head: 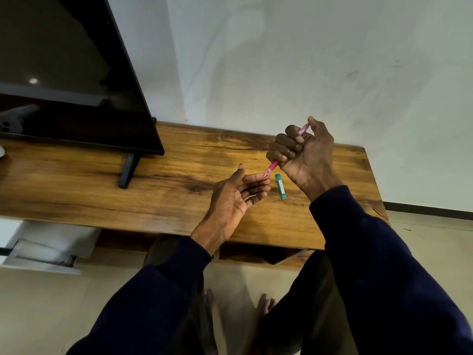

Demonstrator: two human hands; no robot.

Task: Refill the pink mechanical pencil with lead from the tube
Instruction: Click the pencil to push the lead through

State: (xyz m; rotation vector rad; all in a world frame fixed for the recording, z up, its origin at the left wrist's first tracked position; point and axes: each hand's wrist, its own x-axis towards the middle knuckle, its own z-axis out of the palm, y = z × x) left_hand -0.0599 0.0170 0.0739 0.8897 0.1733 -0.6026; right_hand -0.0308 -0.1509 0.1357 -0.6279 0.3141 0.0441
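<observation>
My right hand (303, 152) is closed in a fist around the pink mechanical pencil (272, 166), thumb on its top end, tip slanting down to the left. The pencil's tip touches the fingertips of my left hand (236, 192), which is held palm-up with fingers slightly curled and nothing in its grip. The teal lead tube (280, 186) lies flat on the wooden table (179, 175), just right of my left hand and below my right hand.
A black TV screen (69, 73) stands on its foot (127, 170) at the table's left. A white wall runs behind. The table's right edge is near my right arm. My bare feet (265, 303) show on the floor below.
</observation>
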